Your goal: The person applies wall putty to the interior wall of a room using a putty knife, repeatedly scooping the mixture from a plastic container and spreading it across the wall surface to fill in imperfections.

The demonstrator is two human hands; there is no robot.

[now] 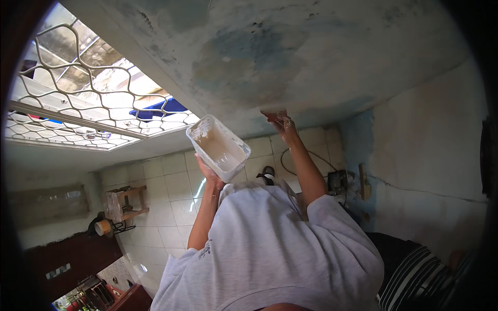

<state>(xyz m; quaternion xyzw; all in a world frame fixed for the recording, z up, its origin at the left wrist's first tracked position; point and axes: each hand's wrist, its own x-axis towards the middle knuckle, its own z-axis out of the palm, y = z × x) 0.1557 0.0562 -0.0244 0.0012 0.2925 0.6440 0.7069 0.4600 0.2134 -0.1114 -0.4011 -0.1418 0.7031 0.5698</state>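
- Two hands are out in front, both busy: the left hand (211,176) with a white tub (236,172), the right hand (285,129) with a reddish-brown scraper (273,115).
- Left side first: the grip is closed on the tub's lower left side, palm low against it, some fingers hidden; the tub sits above and to the right of that hand.
- And its mouth faces up to the camera, long axis slanting from upper left to lower right, pale paste (225,157) smeared inside.
- Over to the right: the grip is clamped on the scraper, thumb and fingers whitened, the tool just beyond the fingertips, up against the patchy wall (316,57).
- Its broad edge points away from the person, the long side running roughly left to right.
- Beyond the tub, left, a barred window (106,136); below, tiled floor (174,163).
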